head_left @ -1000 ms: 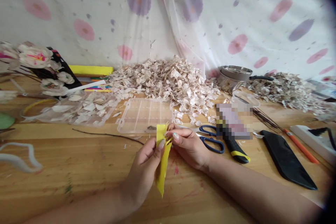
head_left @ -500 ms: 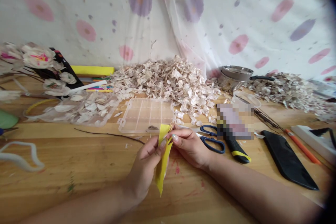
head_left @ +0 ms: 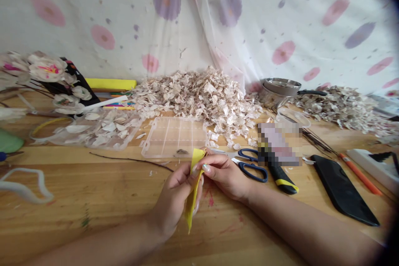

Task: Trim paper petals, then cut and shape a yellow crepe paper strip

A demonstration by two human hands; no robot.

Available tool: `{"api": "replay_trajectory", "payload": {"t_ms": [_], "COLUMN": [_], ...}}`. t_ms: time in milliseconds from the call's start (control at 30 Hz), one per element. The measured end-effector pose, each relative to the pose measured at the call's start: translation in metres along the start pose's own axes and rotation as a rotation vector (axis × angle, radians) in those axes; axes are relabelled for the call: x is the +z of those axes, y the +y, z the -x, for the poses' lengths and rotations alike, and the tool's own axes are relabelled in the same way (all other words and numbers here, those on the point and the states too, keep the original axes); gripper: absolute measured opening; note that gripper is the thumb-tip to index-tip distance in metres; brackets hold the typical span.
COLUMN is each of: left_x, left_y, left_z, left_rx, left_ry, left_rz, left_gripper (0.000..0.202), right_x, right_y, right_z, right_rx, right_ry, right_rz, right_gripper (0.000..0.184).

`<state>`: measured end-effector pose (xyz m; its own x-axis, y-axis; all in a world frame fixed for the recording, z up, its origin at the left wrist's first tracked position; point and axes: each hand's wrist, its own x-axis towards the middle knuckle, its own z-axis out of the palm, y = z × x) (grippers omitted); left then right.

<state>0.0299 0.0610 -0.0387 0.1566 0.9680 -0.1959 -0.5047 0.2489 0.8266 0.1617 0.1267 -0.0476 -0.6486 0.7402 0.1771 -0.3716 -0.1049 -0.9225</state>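
Both hands meet over the wooden table in front of me. My left hand pinches a yellow paper strip that hangs down to a point. My right hand pinches the strip's fringed top end, fingertips touching those of the left hand. A thin dark wire stem lies on the table just left of the hands. Blue-handled scissors lie right beside my right hand.
A clear compartment box sits behind the hands. Behind it lies a big pile of pale petals. Paper flowers and a tray of petals are at left. A metal pot, black case and orange cutter lie at right.
The strip's fringed top has been gathered tighter between the fingertips, and less of the yellow strip shows above the fingers. The hands stay in the same spot.
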Motion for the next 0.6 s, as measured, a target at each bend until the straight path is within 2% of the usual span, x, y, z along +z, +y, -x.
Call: {"api": "replay_trajectory", "payload": {"t_ms": [267,467,600], "left_x": [-0.0024,-0.0031,-0.0026], "left_y": [-0.0015,-0.0032,-0.0035], "left_z": [0.0002,-0.0003,-0.0006], "left_rx": [0.033,0.006,0.006], "left_ry": [0.007,-0.041,-0.054], "left_rz": [-0.038,-0.002,0.013], "left_gripper": [0.027,0.026,0.026], "right_x": [-0.0005,-0.0001,0.0006], "right_y": [0.0011,-0.0010,-0.0020], "right_z": [0.0000,0.0011,0.0009], "right_rx": [0.007,0.076,0.070], "right_ry": [0.028,-0.036,-0.055], "right_rz": [-0.038,-0.083,-0.106], "right_gripper": [0.011,0.014,0.011]}}
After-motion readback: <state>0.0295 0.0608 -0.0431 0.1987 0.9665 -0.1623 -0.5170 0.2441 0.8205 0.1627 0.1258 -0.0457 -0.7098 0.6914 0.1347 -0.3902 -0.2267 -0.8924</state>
